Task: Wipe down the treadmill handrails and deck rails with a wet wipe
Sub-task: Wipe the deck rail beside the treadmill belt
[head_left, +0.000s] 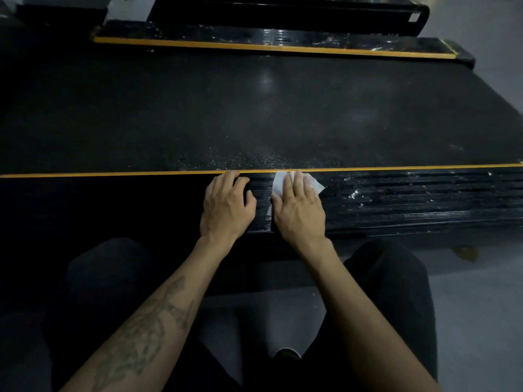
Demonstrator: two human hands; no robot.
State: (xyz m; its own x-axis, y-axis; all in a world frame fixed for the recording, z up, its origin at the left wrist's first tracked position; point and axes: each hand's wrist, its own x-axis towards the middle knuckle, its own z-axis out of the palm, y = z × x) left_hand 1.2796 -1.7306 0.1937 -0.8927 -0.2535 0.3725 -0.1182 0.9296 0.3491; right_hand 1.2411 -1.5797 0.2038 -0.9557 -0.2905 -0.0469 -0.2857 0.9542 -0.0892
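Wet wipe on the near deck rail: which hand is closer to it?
Right. The right hand lies flat on the wet wipe, pressing it to the near deck rail. The left hand rests on the rail just beside it.

We crouch beside the treadmill, knees on either side of our forearms. The near deck rail (396,199) runs left to right just in front of us. Both hands lie on it side by side: our left hand (226,205) to the left, our right hand (300,210) just beside it, flat on the wet wipe (278,183), which sticks out beyond the fingers. Behind the rail lies the belt (254,108), and behind that the far deck rail (283,38). The floor (481,306) is to our right
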